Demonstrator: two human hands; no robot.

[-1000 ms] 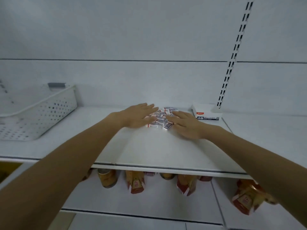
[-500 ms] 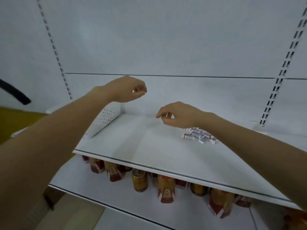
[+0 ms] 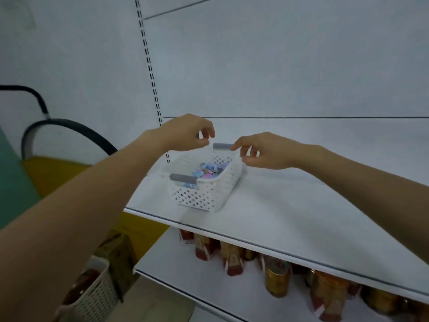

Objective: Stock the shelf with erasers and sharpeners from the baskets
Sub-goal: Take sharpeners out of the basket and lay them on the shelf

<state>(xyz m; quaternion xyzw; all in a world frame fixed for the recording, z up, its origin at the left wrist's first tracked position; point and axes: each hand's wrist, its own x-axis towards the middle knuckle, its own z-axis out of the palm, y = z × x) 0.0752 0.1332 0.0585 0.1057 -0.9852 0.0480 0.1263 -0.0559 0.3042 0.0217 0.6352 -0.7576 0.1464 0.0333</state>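
The basket (image 3: 204,194) of pastel items (image 3: 206,171) stood on the shelf (image 3: 290,205), long axis pointing away. Left hand (image 3: 188,133) and right hand (image 3: 264,151), loosely curled, empty, flanked its far handle (image 3: 222,146), equally near.

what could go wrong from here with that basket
The white basket sits near the front edge of the shelf; a bump or one-sided pull could tip it off. The left hand and right hand hover near its far grey handle only, so lifting from there might spill the small pastel items inside.
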